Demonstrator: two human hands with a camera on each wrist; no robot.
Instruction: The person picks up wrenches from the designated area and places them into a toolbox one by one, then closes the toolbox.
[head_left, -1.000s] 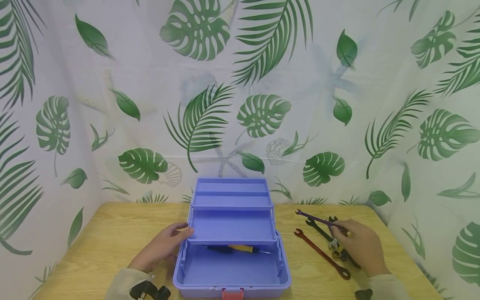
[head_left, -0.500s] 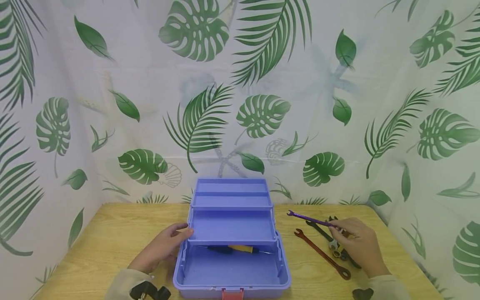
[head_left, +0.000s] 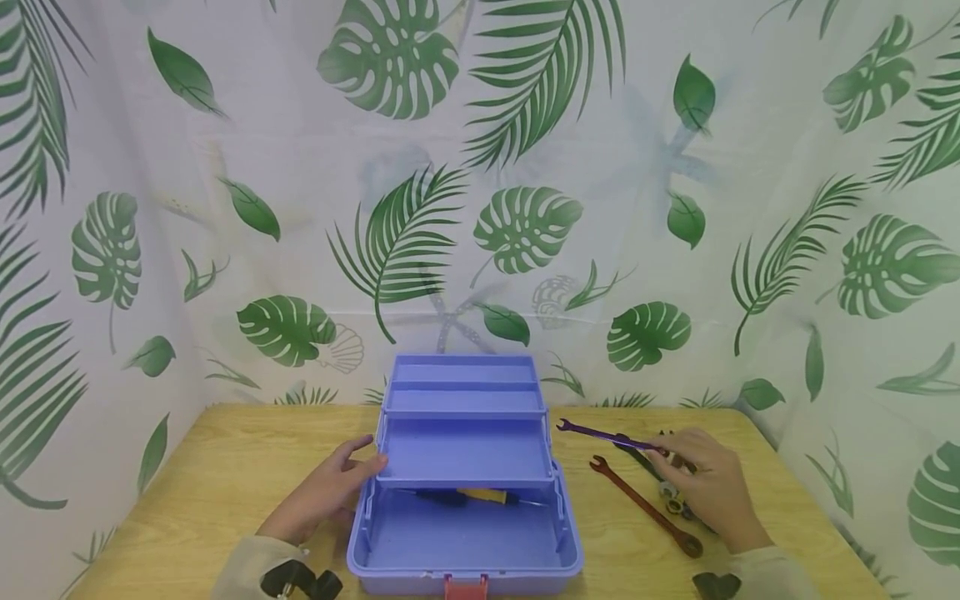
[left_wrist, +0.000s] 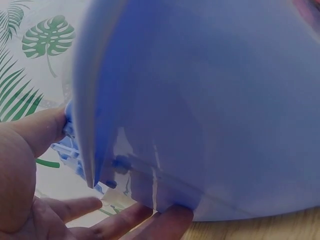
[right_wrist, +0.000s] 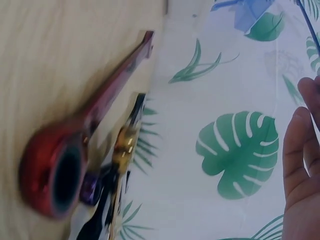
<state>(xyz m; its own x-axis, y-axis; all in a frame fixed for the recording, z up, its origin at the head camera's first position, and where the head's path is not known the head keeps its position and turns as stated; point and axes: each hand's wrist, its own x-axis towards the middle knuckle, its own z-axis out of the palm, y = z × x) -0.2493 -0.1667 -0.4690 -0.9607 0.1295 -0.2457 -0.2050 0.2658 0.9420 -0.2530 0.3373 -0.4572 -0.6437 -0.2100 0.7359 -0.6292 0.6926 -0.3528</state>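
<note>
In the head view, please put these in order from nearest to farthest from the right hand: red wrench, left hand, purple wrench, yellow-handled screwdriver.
1. Purple wrench: held in the right hand.
2. Red wrench: on the table, beside that hand.
3. Yellow-handled screwdriver: inside the toolbox.
4. Left hand: at the toolbox's left side.

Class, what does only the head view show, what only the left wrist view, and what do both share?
Head only: the right hand pinching a purple wrench, a red combination wrench, a yellow-and-black screwdriver.
Left wrist only: lower fingertips at the outer side of the toolbox.
Both: the left hand, toolbox, wooden table, leaf-print backdrop.
</note>
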